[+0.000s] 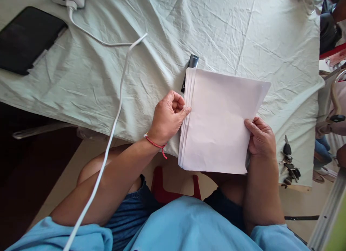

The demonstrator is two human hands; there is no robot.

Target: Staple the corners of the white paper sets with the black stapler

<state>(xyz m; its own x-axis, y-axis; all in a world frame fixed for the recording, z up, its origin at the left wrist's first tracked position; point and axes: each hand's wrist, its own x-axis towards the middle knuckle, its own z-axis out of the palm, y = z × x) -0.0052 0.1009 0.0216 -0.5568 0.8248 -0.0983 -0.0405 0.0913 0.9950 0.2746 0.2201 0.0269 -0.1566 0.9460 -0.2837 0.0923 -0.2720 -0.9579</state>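
Both grips are closed on the paper stack (218,124): right hand (261,137) pinching the 3 o'clock edge, left hand (167,117) thumbing the 9 o'clock edge, held over the worktop (151,74) edge. Sheets look roughly squared, left edges still stepped.

Single head-worn view, steeply down, close over table edge (81,110) and lap.

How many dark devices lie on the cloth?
2. A black tablet lies flat at the far left of the cloth. A small black device lies mid-table, partly hidden behind the paper stack held by both hands. More may be hidden under the paper.
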